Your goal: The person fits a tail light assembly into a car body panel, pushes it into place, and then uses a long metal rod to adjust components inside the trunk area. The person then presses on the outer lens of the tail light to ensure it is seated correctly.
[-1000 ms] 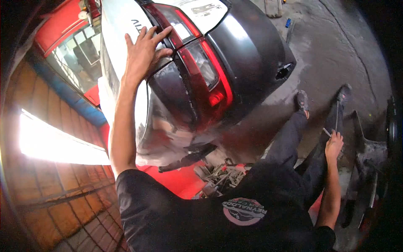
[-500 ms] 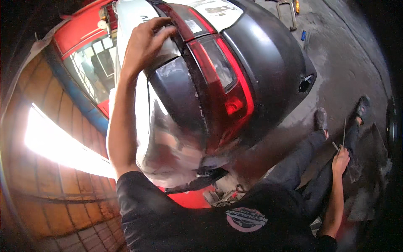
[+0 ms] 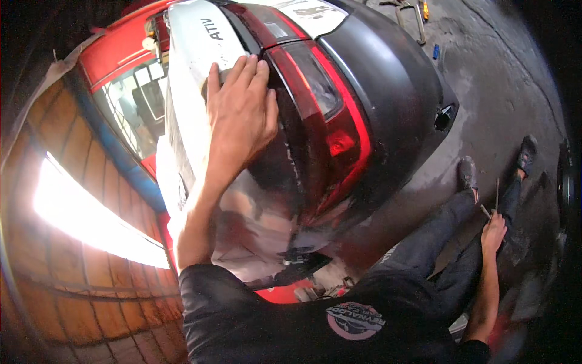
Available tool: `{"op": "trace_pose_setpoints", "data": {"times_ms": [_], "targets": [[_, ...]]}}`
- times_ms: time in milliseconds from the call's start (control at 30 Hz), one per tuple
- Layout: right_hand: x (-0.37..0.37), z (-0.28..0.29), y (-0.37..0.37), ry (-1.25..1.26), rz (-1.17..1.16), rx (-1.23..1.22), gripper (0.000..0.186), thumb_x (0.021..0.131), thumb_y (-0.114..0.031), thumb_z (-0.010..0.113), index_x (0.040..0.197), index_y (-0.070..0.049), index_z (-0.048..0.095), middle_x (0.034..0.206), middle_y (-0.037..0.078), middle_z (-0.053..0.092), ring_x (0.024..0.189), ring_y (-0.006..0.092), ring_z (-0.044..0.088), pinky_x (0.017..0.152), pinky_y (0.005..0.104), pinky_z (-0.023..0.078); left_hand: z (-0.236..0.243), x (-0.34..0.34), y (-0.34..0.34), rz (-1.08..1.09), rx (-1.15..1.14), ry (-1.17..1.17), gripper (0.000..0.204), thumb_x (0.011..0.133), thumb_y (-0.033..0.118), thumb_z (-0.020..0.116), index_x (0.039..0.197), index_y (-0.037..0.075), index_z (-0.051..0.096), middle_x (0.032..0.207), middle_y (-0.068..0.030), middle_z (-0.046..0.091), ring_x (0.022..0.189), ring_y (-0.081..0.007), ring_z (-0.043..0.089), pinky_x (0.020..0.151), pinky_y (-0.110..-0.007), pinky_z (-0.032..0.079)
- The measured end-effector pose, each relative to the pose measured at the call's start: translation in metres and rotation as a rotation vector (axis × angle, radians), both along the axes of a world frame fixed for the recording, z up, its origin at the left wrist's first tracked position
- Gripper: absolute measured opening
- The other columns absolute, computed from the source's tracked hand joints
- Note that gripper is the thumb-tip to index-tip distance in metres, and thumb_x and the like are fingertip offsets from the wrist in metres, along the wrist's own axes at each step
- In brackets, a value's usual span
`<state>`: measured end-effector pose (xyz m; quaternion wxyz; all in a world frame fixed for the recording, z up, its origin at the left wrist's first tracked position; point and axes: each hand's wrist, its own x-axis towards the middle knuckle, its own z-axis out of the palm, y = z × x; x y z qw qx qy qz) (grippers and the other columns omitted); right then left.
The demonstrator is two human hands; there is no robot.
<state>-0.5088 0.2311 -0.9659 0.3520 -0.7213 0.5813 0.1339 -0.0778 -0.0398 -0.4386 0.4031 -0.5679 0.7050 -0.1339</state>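
Observation:
My left hand [image 3: 242, 109] lies with extended fingers on the car's rear panel beside the red tail light [image 3: 321, 97], its fingertips at the seam near the white trunk lid [image 3: 188, 48]. The body around it [image 3: 254, 218] is patched white, grey and dark. My right hand [image 3: 492, 227], low at the right, is closed on thin metal tools [image 3: 496, 197], one long and rod-like, one shorter; their exact kind is unclear. A black bumper or panel [image 3: 394, 79] curves right of the tail light, with a hole near its corner.
Grey floor [image 3: 497, 79] lies to the right, with metal tools [image 3: 418, 27], a yellow-handled tool [image 3: 425, 11] and a small blue object [image 3: 436, 52]. My shoes [image 3: 467, 171] stand there. A red structure with a window [image 3: 133, 97] and an orange roof [image 3: 79, 285] show at the left.
My left hand has moved down and right from the upper trunk edge, and its curled fingers are now straighter. My right hand still holds the tools, slightly lower in view than at first.

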Motion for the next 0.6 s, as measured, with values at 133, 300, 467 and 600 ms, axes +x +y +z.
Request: {"op": "trace_pose_setpoints", "data": {"times_ms": [133,300,467,600], "targets": [[-0.003,-0.006,0.010,-0.067,-0.038,-0.019,0.052,0.081,-0.004,0.064,0.132,-0.004,0.053,0.117,0.014,0.058,0.110,0.0340,0.054,0.089,0.0465,0.042,-0.003,-0.010,0.006,0.031,-0.075,0.056,0.043,0.090,0.013,0.056,0.131,-0.001,0.057,0.138,-0.0174,0.056,0.135,-0.0321,0.046,0.118,-0.051,0.022],[0.000,-0.007,0.012,-0.050,-0.042,-0.031,0.056,0.078,-0.003,0.066,0.133,-0.004,0.053,0.117,0.014,0.057,0.111,0.0335,0.053,0.090,0.0457,0.042,-0.001,-0.017,0.003,0.082,-0.071,0.047,0.042,0.090,0.011,0.056,0.131,-0.001,0.058,0.138,-0.0179,0.056,0.135,-0.0326,0.047,0.118,-0.051,0.022],[0.007,0.007,-0.014,-0.037,-0.028,0.018,0.059,0.076,-0.003,0.067,0.133,-0.005,0.053,0.119,0.014,0.057,0.112,0.0332,0.053,0.094,0.0457,0.042,-0.006,-0.024,-0.004,0.148,-0.122,0.115,0.042,0.088,0.011,0.058,0.128,-0.001,0.060,0.130,-0.0180,0.062,0.130,-0.0342,0.051,0.118,-0.052,0.022],[0.014,0.032,-0.054,-0.059,0.003,0.094,0.060,0.075,-0.002,0.068,0.133,-0.005,0.052,0.121,0.014,0.057,0.114,0.0336,0.053,0.096,0.0456,0.042,-0.004,-0.027,-0.005,0.186,-0.187,0.036,0.043,0.090,0.013,0.060,0.131,0.002,0.058,0.130,-0.0156,0.062,0.132,-0.0356,0.049,0.118,-0.054,0.020]]}}
